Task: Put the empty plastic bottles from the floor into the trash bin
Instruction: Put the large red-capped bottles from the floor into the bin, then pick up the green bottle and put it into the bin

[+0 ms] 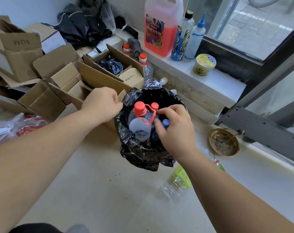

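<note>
Here the left hand [103, 102] pinches the rim of the black bag [139, 157] that lines the trash bin, its fingers curled tight on the plastic at the bin's left edge. Just right of that pinch, inside the bin, a large clear bottle with a red cap [139, 118] stands upright, a red carry loop running from its neck to a second red cap [154, 105] behind it. The right hand [174, 130] hovers over the bin's mouth with fingers loosely bent and spread; a blue-capped bottle [166, 122] sits directly under its fingertips, but whether the fingers actually grasp it or only touch it cannot be told. Below that hand's wrist, on the floor outside the bin, a crushed clear bottle with a yellow-green label [176, 184] lies on its side, and a green-labelled bottle [219, 165] shows partly behind the forearm. To the right of the right hand a round brass-coloured dish [224, 142] rests on the floor by the window frame. Beyond the left hand are open cardboard boxes [62, 78], and further up a ledge carries a jug of pink liquid [161, 29].
</note>
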